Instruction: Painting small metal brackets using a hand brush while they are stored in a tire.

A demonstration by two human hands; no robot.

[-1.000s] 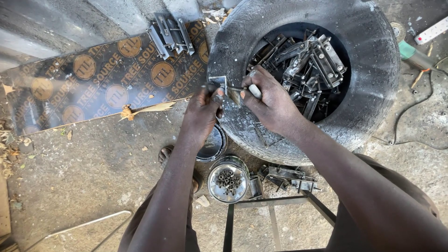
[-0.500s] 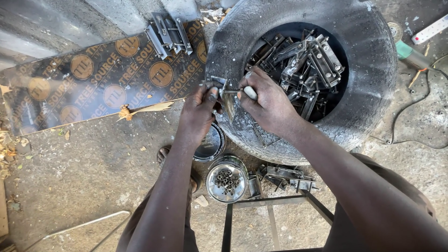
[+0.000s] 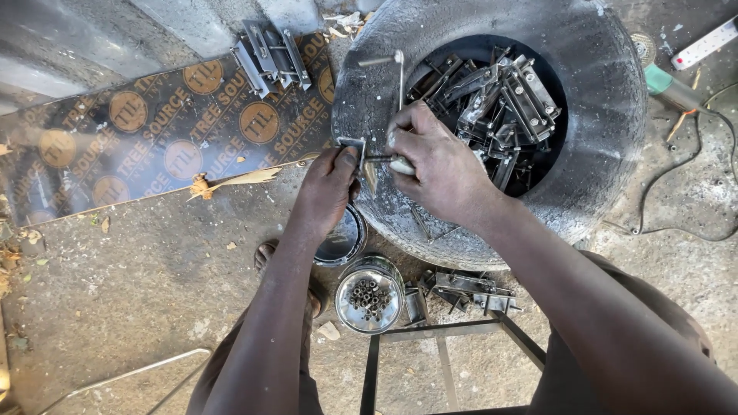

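A dusty concrete floor (image 3: 138, 307), strewn with wood chips and shavings, in hard daylight. A dark printed plywood board (image 3: 154, 138) lies flat across it beside an old tyre (image 3: 607, 154). A white power strip (image 3: 703, 42) and black cable (image 3: 676, 192) sit at the edge.

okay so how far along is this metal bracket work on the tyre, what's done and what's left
Apparently done: a few brackets lie on the printed board. In hand: the left hand pinches a small bracket while the right hand works a tool at it. Left: many metal pieces fill the tyre.
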